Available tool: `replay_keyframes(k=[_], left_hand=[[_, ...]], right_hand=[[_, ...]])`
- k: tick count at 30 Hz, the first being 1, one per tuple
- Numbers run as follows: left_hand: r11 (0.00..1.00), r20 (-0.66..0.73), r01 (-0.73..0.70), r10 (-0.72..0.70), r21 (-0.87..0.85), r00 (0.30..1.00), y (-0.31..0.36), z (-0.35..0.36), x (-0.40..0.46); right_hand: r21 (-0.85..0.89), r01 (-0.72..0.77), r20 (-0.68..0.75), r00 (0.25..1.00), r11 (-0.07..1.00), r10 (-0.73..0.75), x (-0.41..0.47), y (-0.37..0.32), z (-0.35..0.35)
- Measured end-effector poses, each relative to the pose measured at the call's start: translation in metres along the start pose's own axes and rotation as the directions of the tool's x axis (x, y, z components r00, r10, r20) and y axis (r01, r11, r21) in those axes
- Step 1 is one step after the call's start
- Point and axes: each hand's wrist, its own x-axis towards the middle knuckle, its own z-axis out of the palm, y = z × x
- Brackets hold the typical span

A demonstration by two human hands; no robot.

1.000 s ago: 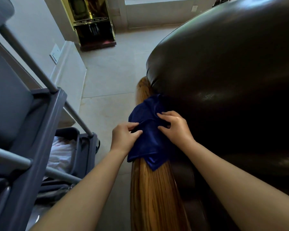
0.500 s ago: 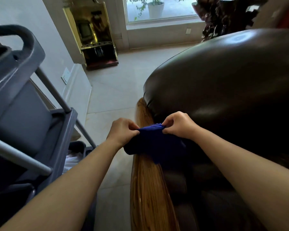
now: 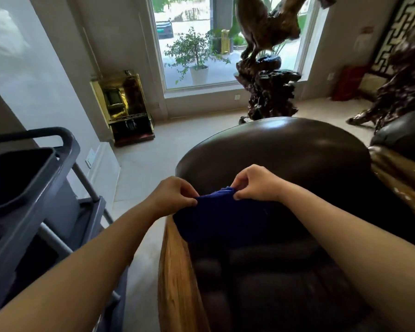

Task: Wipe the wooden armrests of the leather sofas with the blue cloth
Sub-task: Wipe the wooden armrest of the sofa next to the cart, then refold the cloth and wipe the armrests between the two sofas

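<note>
The blue cloth [image 3: 222, 216] hangs between my two hands, lifted above the dark leather sofa [image 3: 285, 159]. My left hand [image 3: 171, 198] pinches its left top corner and my right hand [image 3: 254, 184] pinches its right top corner. Below the cloth the wooden armrest [image 3: 175, 279] runs along the sofa's left side toward me. A second wooden armrest [image 3: 400, 178] shows at the right, beside another leather sofa [image 3: 403, 135]. The lower cloth blends into the dark seat.
A grey cleaning cart [image 3: 27, 202] stands close on the left. A brass cabinet [image 3: 125, 106] sits against the far wall by the window. Dark carved wood sculptures [image 3: 266, 87] stand behind the sofa. Pale tiled floor [image 3: 139, 168] lies between cart and sofa.
Both hands lifted the cloth off the wooden armrest and pulled it taut by its top corners. My head tilted up, so the window and sculptures came into view.
</note>
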Motion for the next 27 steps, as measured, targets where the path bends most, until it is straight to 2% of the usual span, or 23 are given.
replay_keyframes(k=[8,16,21,27], left_hand=[[0.981,0.087,-0.193,0.195,-0.028,0.977,0.129,0.022,-0.071],[0.942,0.144,-0.335,0.334,-0.018,0.931,0.236,0.056,-0.129],[0.916,0.218,-0.401,0.394,-0.016,0.893,0.302,0.107,-0.147],[0.888,0.223,-0.46,0.449,-0.002,0.865,0.395,0.192,-0.147]], right_hand=[[-0.092,-0.111,-0.157,0.983,0.99,0.096,-0.172,-0.022,-0.082],[-0.139,-0.199,-0.297,0.943,0.97,0.151,-0.32,-0.028,-0.12],[-0.123,-0.279,-0.363,0.906,0.952,0.219,-0.401,0.011,-0.143],[-0.077,-0.308,-0.375,0.89,0.948,0.259,-0.491,0.082,-0.186]])
